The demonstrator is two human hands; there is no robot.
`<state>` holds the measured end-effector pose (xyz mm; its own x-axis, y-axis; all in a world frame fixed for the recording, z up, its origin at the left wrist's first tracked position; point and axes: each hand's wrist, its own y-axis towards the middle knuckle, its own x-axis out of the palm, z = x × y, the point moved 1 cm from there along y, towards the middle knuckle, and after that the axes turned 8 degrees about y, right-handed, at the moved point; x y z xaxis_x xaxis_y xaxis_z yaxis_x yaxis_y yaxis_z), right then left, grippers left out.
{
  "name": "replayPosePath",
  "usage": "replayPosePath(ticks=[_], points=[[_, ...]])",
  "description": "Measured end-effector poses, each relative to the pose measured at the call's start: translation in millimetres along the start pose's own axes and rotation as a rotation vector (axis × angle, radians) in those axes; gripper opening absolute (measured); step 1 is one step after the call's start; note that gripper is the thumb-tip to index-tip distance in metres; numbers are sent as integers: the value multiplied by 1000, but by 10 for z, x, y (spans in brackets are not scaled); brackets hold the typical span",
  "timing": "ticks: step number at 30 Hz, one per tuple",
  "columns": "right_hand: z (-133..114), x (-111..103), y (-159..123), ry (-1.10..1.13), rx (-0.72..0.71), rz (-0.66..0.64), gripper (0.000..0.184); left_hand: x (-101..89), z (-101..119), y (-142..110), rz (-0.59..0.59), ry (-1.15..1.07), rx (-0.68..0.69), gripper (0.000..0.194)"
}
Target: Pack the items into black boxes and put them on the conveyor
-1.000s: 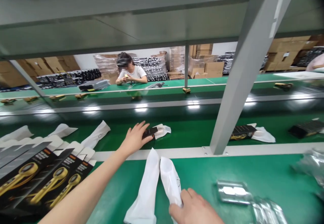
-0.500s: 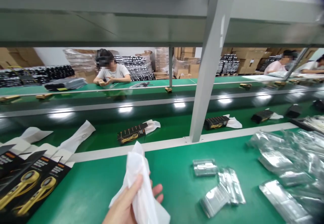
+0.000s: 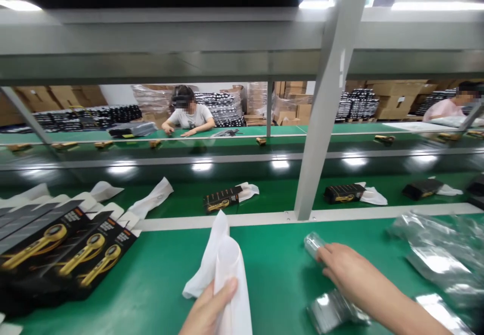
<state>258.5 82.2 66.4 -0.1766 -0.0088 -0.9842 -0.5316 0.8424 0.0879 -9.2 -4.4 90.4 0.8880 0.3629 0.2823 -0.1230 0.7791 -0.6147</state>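
Observation:
At the lower middle, my left hand point(image 3: 209, 307) is closed round a white wrapping sleeve point(image 3: 228, 254), its loose flap hanging to the left. What the sleeve contains, if anything, is hidden. To the right, my right hand point(image 3: 350, 269) reaches over the green table point(image 3: 272, 274) with its fingers on one end of a small clear plastic packet point(image 3: 312, 243). More clear packets point(image 3: 327, 311) lie just below that hand, partly covered by the forearm.
Black printed boxes point(image 3: 94, 246) with open white flaps are lined up at left. Clear plastic bags point(image 3: 434, 254) are heaped at right. Behind a metal post point(image 3: 317, 138), a belt carries boxes point(image 3: 223, 199) with white sleeves. A co-worker point(image 3: 189, 113) sits across.
My right hand has come into view and closed on a clear packet. The white sleeve in my left hand has turned, showing its rounded end. The view has shifted left and up.

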Motion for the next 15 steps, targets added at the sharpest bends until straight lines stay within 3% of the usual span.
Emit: replayPosePath(ticks=[7, 12, 15], points=[[121, 31, -52, -16, 15, 53, 57, -40, -90, 111, -66, -2, 25, 46], [346, 60, -90, 54, -17, -2, 29, -14, -190, 193, -153, 6, 65, 44], [430, -73, -83, 87, -49, 24, 24, 3, -209, 214, -161, -13, 74, 43]])
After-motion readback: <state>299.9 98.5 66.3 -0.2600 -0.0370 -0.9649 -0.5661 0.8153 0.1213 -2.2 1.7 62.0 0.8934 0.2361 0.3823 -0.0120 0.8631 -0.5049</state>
